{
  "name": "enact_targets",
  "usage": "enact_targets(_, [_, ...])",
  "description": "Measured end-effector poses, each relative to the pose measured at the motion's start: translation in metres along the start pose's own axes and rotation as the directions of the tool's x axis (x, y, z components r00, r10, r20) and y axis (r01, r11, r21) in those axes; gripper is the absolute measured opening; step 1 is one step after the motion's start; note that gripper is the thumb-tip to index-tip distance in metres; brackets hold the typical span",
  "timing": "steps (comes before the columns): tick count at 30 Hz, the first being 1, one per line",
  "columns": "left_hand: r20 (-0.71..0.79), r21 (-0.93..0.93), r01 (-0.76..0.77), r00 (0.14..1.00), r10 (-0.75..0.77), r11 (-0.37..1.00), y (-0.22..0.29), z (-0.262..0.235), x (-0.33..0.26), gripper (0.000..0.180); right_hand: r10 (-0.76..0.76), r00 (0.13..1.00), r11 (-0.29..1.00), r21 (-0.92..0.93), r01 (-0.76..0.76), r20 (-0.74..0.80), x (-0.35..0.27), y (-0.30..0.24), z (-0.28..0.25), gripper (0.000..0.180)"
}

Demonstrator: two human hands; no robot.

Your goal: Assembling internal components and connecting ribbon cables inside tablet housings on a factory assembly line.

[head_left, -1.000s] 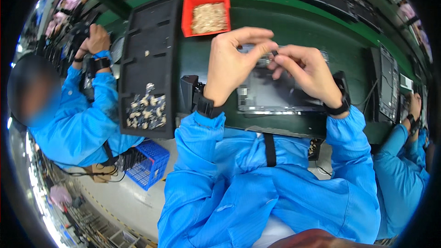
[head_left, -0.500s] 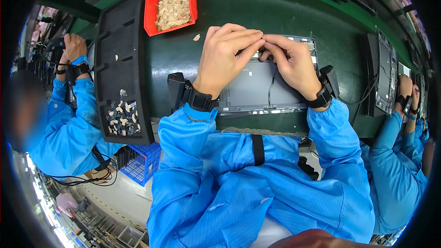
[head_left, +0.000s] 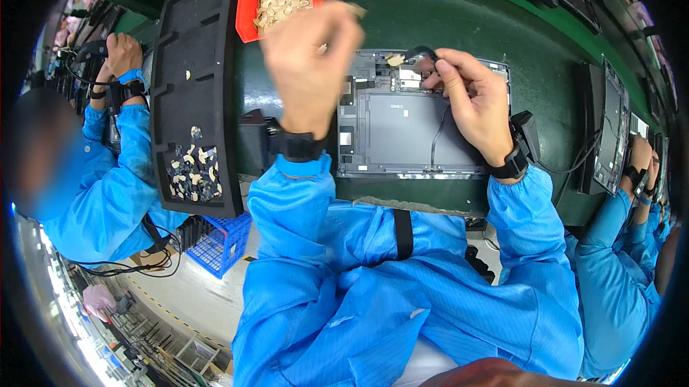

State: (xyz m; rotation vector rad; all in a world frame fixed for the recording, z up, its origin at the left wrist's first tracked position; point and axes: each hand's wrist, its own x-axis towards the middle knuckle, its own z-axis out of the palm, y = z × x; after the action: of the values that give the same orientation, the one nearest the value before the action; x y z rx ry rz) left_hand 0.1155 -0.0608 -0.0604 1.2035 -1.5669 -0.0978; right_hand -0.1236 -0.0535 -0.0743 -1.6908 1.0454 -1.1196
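Observation:
An open laptop base [head_left: 402, 136], dark grey with exposed inner parts along its far side, lies on the green bench before me. Over its far right part, my right hand [head_left: 474, 104] is closed, pinching a short curved black strip [head_left: 420, 50]. A pale tan piece [head_left: 395, 60] shows by the strip's free end. My left hand [head_left: 312, 64], smeared by motion, is raised between the laptop base and the red bin [head_left: 247, 0]. At its fingertips a small blurred tan piece [head_left: 357, 10] shows.
Many tan scraps [head_left: 283, 0] fill the red bin. Left of me stands a black tray [head_left: 190, 100] with black and tan bits at its near end. Another laptop part [head_left: 606, 129] leans at the right. Co-workers in blue sleeves [head_left: 136, 164] sit on both sides.
My hands, together at the fingertips before, have parted. The left has swung up and left toward the red bin; the right stays over the laptop base, with the black strip now showing.

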Motion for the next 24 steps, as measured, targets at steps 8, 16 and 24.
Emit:
enact_targets(8, [0.016,-0.095,0.078,0.997,-0.077,0.992,0.003,0.014,-0.008,0.034,-0.001,0.998,0.988,0.151,0.011,-0.064,0.004,0.0,0.001,0.024])
enact_targets(16, [0.364,-0.471,0.426,0.892,-0.27,0.773,0.034,0.029,-0.024,0.022,-0.049,0.998,0.99,0.135,0.043,0.043,-0.001,-0.007,0.001,0.022])
enact_targets(24, [0.395,-0.355,0.407,0.881,-0.26,0.842,0.035,0.027,-0.022,0.019,0.036,0.999,0.978,0.208,-0.028,-0.036,0.001,-0.006,0.001,0.025])
